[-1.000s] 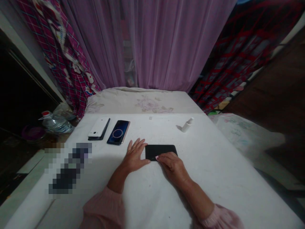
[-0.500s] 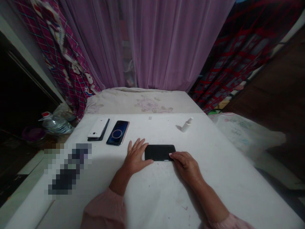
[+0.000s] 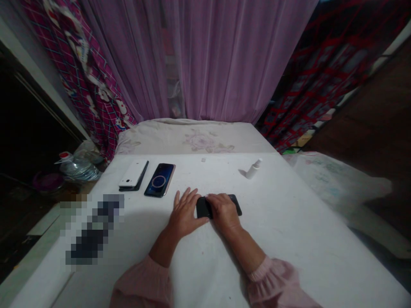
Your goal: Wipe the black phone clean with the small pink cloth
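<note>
A black smartphone (image 3: 203,208) lies flat and crosswise on the white table, screen up. Around its left end is my left hand (image 3: 185,212), index finger at the far edge and thumb at the near edge, holding it in place; the other fingers are spread. My right hand (image 3: 225,214) lies across the middle of the screen with its fingers pinched together. At those fingertips a small white piece (image 3: 206,196) barely shows, mostly hidden by the hand. Whether it is cloth or paper I cannot tell.
Left of my hands, a phone with a blue screen (image 3: 159,180) rests on another, beside a white phone (image 3: 133,174) on a dark one. A white spray bottle (image 3: 254,169) stands at the back right. A blurred-out dark patch (image 3: 93,231) covers the table's left side.
My right hand has slid left over the screen, from the phone's right end to its middle. My left hand stays at the left end.
</note>
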The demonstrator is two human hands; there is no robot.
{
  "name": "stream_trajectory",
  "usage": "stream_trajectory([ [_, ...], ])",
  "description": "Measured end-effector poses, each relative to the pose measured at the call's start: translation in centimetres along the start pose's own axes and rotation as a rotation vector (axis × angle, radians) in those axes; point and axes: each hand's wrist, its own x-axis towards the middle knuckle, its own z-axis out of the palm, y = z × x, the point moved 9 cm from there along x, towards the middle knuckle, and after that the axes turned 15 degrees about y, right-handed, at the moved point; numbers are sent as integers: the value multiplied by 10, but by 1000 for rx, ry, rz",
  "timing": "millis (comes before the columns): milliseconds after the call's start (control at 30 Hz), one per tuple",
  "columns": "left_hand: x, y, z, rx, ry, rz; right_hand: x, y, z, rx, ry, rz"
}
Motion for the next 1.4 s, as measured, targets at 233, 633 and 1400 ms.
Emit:
stream_trajectory([
  [233,0,0,-1,11,-25,-11,-16,42,-35,-38,118,41],
  [633,-1,1,1,22,-30,-9,1,-14,-3,24,27,-49],
  [1400,0,0,-1,2,-27,-20,-24,-2,-30,145,13,-108],
])
